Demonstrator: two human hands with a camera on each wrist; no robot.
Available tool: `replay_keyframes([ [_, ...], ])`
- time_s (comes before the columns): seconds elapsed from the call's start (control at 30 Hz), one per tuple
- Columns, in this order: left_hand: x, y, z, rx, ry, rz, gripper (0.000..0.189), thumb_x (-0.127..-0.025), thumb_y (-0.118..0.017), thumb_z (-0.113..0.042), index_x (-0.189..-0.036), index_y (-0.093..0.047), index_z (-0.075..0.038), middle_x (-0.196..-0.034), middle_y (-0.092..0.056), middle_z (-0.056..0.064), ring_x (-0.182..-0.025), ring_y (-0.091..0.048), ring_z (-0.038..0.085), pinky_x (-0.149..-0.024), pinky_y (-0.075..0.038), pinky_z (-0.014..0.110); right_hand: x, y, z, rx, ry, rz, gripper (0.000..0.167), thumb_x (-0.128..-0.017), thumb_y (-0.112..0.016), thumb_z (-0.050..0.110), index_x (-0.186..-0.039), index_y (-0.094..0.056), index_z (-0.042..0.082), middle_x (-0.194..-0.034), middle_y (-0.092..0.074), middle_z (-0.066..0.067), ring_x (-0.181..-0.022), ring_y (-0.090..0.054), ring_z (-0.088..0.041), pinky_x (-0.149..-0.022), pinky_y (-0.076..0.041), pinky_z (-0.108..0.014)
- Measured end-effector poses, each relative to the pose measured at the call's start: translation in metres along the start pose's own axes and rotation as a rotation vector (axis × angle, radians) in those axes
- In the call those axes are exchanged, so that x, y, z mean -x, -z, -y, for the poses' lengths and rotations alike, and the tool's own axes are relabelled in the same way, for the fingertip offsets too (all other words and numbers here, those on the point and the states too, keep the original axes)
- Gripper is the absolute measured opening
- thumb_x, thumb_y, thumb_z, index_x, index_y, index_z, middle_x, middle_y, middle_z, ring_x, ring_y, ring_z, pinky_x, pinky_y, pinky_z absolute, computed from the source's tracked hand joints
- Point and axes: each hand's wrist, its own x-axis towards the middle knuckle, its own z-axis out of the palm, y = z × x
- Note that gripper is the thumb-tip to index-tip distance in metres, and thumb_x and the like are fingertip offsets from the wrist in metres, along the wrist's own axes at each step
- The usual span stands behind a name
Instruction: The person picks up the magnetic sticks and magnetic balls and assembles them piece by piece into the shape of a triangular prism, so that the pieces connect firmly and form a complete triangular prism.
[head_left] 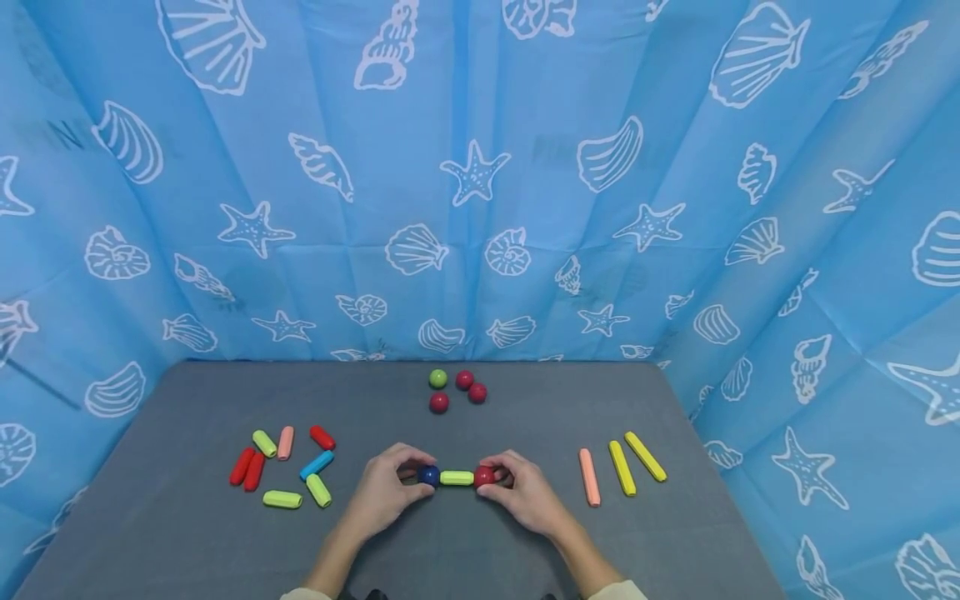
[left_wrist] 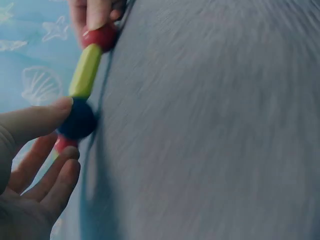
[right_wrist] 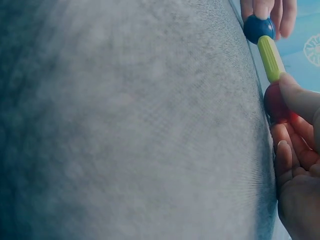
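In the head view a short yellow-green rod [head_left: 457, 477] lies level between a dark blue ball [head_left: 429, 476] and a red ball [head_left: 484, 477], with the balls at its two ends. My left hand [head_left: 388, 490] pinches the blue ball between thumb and fingers. On the other side my right hand [head_left: 525, 490] grips the red ball the same way. The left wrist view shows the thumb against the blue ball [left_wrist: 78, 120], the rod [left_wrist: 85, 72] running on to the red ball. From the right wrist, the thumb presses the red ball [right_wrist: 276, 102].
Behind the hands sit a green ball [head_left: 438, 378] and several red balls [head_left: 439, 402]. Short coloured rods, among them a blue rod [head_left: 317, 465], lie at left. At right are a pink rod [head_left: 589, 477] and two long yellow rods [head_left: 622, 468]. A blue curtain [head_left: 480, 308] borders the grey table [head_left: 525, 425].
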Motion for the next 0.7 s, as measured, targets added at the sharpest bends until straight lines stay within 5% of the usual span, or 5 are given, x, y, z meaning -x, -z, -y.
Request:
replay_keyframes([
  [0.2,0.019,0.047,0.005,-0.065,0.081,-0.094,0.042,-0.080,-0.088,-0.019,-0.119,-0.072,-0.022,-0.117,-0.070,-0.005,-0.114,-0.067,0.018,-0.096,-0.057,0.038,0.001,0.000,0.001,0.000,0.001,0.002,0.037,-0.091,-0.077,0.030,-0.123,-0.069,0.013,-0.109,-0.066,0.000,-0.093,-0.059,-0.006,-0.077,-0.050,-0.018],
  [0.4,0.045,0.099,0.022,-0.150,0.169,-0.085,0.050,-0.084,-0.084,-0.018,-0.131,-0.066,-0.020,-0.128,-0.071,0.002,-0.121,-0.066,0.025,-0.095,-0.056,0.046,0.001,0.000,0.002,-0.006,0.008,-0.002,0.037,-0.092,-0.077,0.031,-0.123,-0.069,0.013,-0.109,-0.066,0.000,-0.093,-0.059,-0.006,-0.077,-0.050,-0.019],
  [0.53,0.055,0.110,0.029,-0.267,0.211,-0.031,0.050,-0.081,-0.082,-0.002,-0.126,-0.069,-0.019,-0.127,-0.071,0.005,-0.113,-0.066,0.025,-0.088,-0.056,0.044,0.001,0.000,0.002,-0.012,0.010,-0.003,0.036,-0.092,-0.077,0.030,-0.123,-0.069,0.013,-0.109,-0.066,0.000,-0.093,-0.059,-0.007,-0.077,-0.049,-0.018],
  [0.7,0.050,0.103,0.029,-0.453,0.169,0.032,0.040,-0.078,-0.082,0.003,-0.110,-0.076,-0.020,-0.111,-0.073,-0.001,-0.102,-0.063,0.021,-0.084,-0.055,0.045,0.002,0.000,0.000,-0.013,0.006,-0.004,0.036,-0.091,-0.078,0.030,-0.122,-0.069,0.013,-0.109,-0.066,0.000,-0.093,-0.060,-0.009,-0.077,-0.049,-0.018],
])
